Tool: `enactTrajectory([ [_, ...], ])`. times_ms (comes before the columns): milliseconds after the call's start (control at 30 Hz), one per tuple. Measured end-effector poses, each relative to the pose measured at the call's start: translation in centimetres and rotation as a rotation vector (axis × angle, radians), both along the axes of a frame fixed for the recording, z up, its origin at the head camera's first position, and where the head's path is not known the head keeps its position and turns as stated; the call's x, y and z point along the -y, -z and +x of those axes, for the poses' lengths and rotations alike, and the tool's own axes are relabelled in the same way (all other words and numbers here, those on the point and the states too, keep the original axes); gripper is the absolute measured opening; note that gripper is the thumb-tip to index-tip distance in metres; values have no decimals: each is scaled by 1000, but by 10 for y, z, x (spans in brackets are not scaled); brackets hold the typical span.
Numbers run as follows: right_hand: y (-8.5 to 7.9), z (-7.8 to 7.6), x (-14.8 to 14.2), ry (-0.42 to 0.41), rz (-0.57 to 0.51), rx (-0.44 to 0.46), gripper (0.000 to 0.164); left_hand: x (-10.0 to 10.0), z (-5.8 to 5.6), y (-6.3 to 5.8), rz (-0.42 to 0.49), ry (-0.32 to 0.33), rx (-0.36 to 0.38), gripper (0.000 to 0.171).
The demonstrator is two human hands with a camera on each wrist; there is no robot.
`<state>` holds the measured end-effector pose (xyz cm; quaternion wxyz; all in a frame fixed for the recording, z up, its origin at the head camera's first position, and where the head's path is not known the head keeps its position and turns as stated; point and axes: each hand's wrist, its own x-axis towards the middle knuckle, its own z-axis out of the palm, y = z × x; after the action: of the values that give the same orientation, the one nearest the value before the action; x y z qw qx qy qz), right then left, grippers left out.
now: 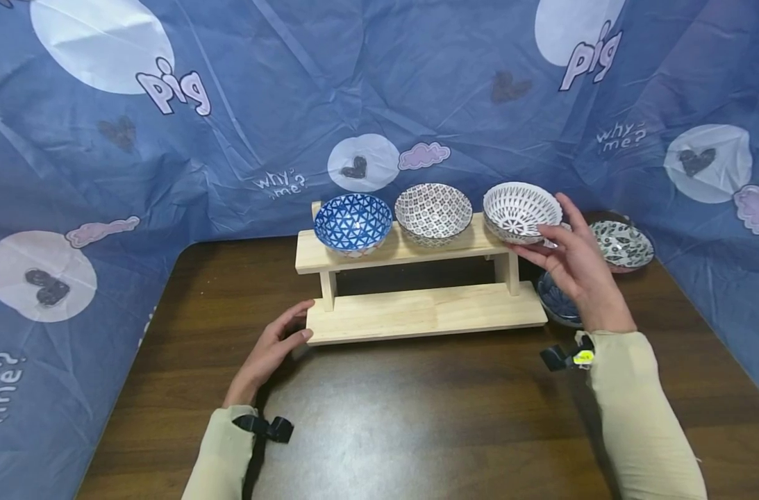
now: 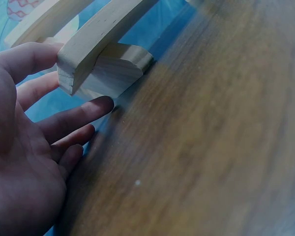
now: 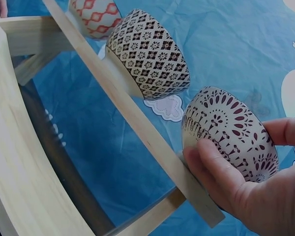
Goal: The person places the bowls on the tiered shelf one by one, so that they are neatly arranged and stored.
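While right grip (image 1: 576,267) pinches white bowl (image 1: 521,208) at right end of stand (image 1: 416,314), left grip (image 1: 269,354) spread against left end, I'd seat bowl level.

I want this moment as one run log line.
left hand: touches lower board; right hand: grips white bowl, right end of upper shelf; also on shelf: gray-patterned bowl, blue bowl

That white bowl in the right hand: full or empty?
Empty: the white bowl in the right hand shows its bare patterned inside down to the bottom in the head view.
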<state>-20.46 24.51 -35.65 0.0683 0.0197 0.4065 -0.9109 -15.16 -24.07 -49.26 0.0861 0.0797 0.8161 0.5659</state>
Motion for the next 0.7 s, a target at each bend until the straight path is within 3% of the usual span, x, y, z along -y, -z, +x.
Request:
enactTrajectory([
  [700,2,3,-4,-66,149,-26,80,0,0,0,5,2,-23,52],
])
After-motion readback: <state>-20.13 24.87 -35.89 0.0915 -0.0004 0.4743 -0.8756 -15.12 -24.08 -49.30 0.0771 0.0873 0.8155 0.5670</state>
